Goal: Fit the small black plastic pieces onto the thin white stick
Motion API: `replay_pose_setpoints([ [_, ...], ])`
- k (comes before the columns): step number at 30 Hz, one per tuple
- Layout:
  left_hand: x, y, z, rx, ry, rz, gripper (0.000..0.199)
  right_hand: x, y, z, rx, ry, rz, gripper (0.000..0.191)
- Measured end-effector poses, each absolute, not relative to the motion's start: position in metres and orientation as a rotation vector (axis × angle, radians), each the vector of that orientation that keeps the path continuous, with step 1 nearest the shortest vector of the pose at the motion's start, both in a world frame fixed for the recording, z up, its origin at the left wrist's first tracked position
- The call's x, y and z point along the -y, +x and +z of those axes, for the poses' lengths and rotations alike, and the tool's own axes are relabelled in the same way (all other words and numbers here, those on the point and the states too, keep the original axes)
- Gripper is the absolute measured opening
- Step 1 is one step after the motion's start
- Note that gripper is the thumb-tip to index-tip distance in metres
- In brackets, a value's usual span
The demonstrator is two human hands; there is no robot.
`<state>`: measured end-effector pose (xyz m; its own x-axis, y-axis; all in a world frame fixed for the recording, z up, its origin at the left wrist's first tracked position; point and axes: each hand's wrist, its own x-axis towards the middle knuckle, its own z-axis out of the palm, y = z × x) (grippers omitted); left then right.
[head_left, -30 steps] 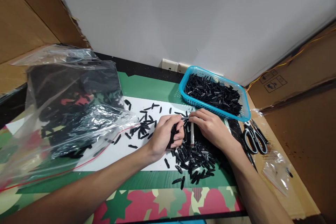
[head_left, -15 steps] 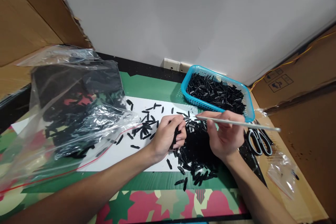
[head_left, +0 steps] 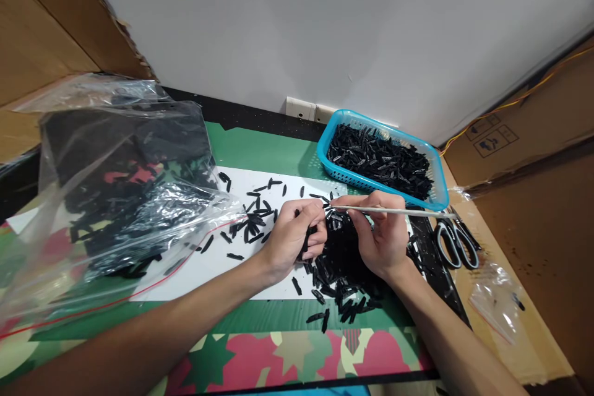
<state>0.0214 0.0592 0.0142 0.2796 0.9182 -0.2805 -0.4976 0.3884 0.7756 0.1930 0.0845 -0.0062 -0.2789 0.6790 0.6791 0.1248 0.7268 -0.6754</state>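
My left hand [head_left: 297, 232] is closed around several small black strips, with one more pinched between thumb and forefinger. In my right hand [head_left: 378, 232] is a thin pale rod [head_left: 413, 212], gripped like a pen and lying almost level. Its left tip meets, or nearly meets, the strip at my left fingertips; I cannot tell which. Under both hands, a heap of loose black strips [head_left: 346, 260] covers part of a white sheet [head_left: 185, 284]. More strips are scattered to the left on that sheet.
A blue plastic basket [head_left: 325, 161] full of black strips stands behind my right hand. Scissors [head_left: 457, 244] and a small clear bag [head_left: 494, 303] lie at right. A large clear zip bag [head_left: 134, 198] holding black strips is at left. Cardboard walls and a white wall surround the table.
My right hand has moved left, carrying the rod, so its tip is now close to my left fingertips. My left hand stays closed in nearly the same place.
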Motion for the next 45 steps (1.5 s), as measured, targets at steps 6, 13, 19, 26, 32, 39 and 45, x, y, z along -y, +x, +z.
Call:
replay_pose_setpoints([
  [6,-0.059,0.021,0.016,-0.817,0.629,1.023,0.045,-0.082,0.195,0.005,1.868,-0.704,0.581,0.023],
  [13,-0.06,0.017,0.015,-0.844,0.626,1.029,0.043,-0.085,0.203,0.015,2.04,-0.676,0.514,0.013],
  [19,-0.061,0.016,0.014,-0.832,0.619,1.019,0.042,-0.088,0.205,0.021,2.128,-0.639,0.45,0.011],
  [26,-0.063,0.016,0.014,-0.829,0.617,0.996,0.043,-0.09,0.208,0.022,2.196,-0.63,0.506,0.01],
  [32,-0.065,0.014,0.017,-0.815,0.526,0.925,0.039,-0.089,0.206,0.02,2.285,-0.573,0.289,0.013],
  [39,-0.069,0.011,0.018,-0.784,0.438,0.858,0.036,-0.09,0.207,0.014,2.369,-0.469,0.054,0.016],
  [45,-0.069,0.011,0.016,-0.743,0.456,0.851,0.038,-0.088,0.208,0.009,2.351,-0.499,-0.078,0.019],
])
